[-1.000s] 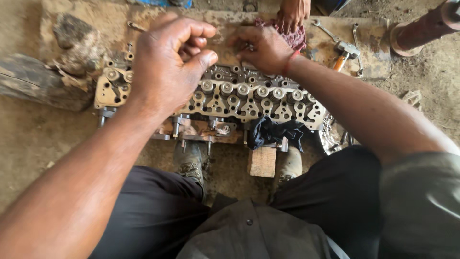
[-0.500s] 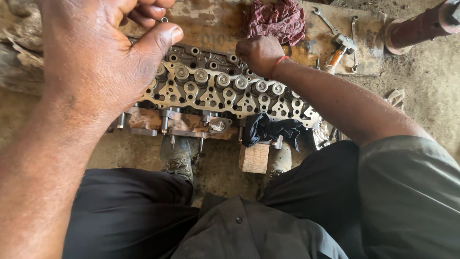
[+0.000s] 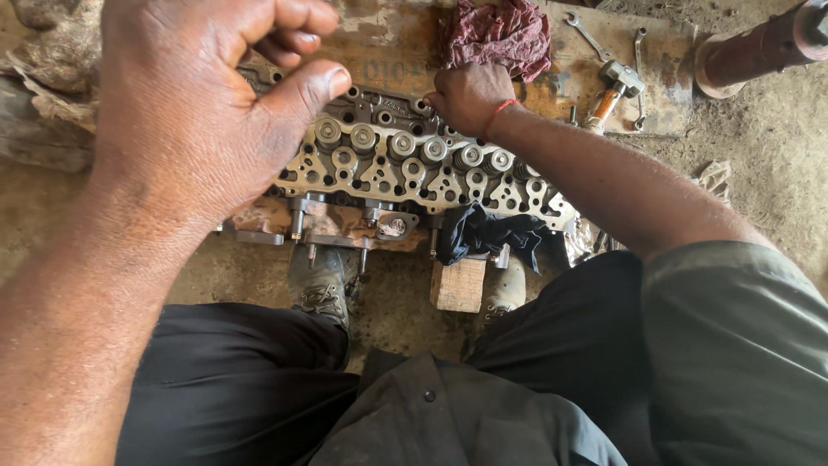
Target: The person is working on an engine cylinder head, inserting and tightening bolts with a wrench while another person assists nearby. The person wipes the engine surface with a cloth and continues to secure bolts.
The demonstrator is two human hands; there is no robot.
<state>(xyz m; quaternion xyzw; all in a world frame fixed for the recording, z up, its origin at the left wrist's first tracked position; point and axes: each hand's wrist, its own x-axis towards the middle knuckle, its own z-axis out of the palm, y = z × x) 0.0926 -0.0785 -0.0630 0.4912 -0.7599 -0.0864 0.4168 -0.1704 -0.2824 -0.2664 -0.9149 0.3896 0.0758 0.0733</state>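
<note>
Since half a second ago our left hand [image 3: 203,112] has drawn closer to the camera and curled tighter, its thumb now lying straight across toward the folded fingers; our right hand [image 3: 470,93] has kept its place at the far edge of the cylinder head [image 3: 414,168].

The left hand fills the upper left of the frame, raised above the metal, fingers folded into the palm and thumb tip pointing right. We cannot tell whether that grip holds anything small; nothing shows between thumb and fingers. The forearm runs down to the lower left corner and hides the left end of the cylinder head.

The right hand sits at upper centre, knuckles toward us, its grip closed with the fingertips pressed down at the head's far rim; what it pinches is hidden. A red thread circles the wrist, and the arm slants to the lower right.

The cylinder head lies across the middle of the frame on the dirt floor, its valve springs in a row. Just beyond the right hand lies a red rag [image 3: 498,34]. A black cloth [image 3: 483,233] drapes over the near edge, above a wooden block [image 3: 459,285]. Wrenches [image 3: 604,52] rest on a flat board [image 3: 664,95] at upper right.
</note>
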